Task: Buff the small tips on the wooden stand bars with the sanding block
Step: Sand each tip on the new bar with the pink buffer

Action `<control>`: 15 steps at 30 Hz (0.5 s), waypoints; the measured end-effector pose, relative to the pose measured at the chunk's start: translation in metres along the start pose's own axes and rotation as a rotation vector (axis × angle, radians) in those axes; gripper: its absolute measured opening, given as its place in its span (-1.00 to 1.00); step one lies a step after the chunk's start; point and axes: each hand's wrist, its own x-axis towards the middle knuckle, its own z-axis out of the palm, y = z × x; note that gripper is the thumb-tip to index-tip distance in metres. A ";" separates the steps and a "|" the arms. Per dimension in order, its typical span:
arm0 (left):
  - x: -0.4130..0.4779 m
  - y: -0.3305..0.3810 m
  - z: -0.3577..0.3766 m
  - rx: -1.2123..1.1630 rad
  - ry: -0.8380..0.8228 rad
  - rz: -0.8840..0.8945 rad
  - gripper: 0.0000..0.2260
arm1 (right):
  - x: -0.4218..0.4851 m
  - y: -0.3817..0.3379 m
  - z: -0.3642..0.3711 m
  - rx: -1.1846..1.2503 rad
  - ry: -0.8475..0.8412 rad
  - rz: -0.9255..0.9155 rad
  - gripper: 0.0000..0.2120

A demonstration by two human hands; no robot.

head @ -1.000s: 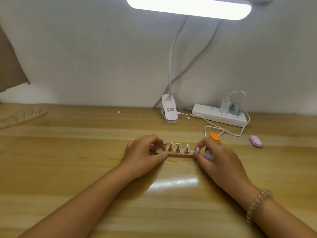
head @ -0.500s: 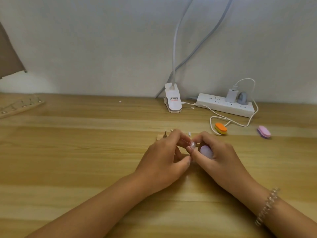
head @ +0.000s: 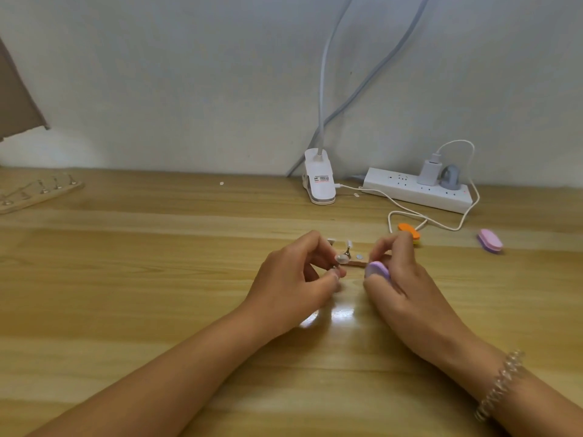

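While right hand [head: 400, 275] grips sanding block [head: 377, 269], left hand [head: 293, 275], pinching a tip [head: 340, 258], has withdrawn

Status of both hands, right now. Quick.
Left hand: closed, pinching a small tip.
Right hand: closed, holding the purple sanding block.

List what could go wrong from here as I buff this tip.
1. The left hand only pinches the small tip at its fingertips; pressure from the purple sanding block in the right hand could flick it away.
2. The wooden stand bar lies between both hands; a stray knuckle might knock its standing tips over.
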 end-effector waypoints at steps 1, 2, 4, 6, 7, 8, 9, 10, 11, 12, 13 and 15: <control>0.000 -0.001 0.000 0.008 -0.007 0.002 -0.85 | 0.001 0.001 0.000 0.024 0.016 0.014 -0.86; 0.001 -0.001 -0.001 0.020 -0.018 0.008 -0.85 | 0.001 0.002 0.000 0.033 0.028 0.020 -0.88; 0.001 -0.003 -0.001 0.047 -0.039 0.022 -0.84 | 0.001 0.003 0.002 0.020 0.042 -0.024 -0.89; 0.001 -0.003 0.000 0.051 -0.057 0.040 -0.87 | 0.000 0.001 0.004 -0.031 0.048 -0.138 -0.84; 0.001 -0.003 -0.001 0.045 -0.060 0.048 -0.88 | 0.000 0.000 0.005 -0.074 0.047 -0.197 -0.79; 0.000 -0.003 -0.001 0.039 -0.056 0.056 -0.88 | 0.000 0.001 0.006 -0.110 0.041 -0.241 -0.74; 0.001 -0.003 -0.002 0.032 -0.047 0.064 -0.88 | 0.000 0.002 0.006 -0.126 0.030 -0.263 -0.70; 0.001 -0.003 -0.003 0.021 -0.036 0.066 -0.88 | 0.000 0.002 0.005 -0.120 0.018 -0.270 -0.66; 0.002 -0.004 -0.004 0.001 -0.026 0.058 -0.88 | 0.000 0.002 0.004 -0.107 0.005 -0.266 -0.61; 0.002 -0.004 -0.004 -0.023 -0.018 0.045 -0.88 | -0.001 0.002 0.003 -0.097 -0.005 -0.262 -0.56; 0.002 -0.004 -0.005 -0.042 -0.013 0.035 -0.88 | -0.002 0.002 0.003 -0.096 -0.011 -0.263 -0.54; 0.002 -0.006 -0.006 -0.049 -0.013 0.030 -0.86 | -0.003 0.001 0.003 -0.112 -0.007 -0.275 -0.57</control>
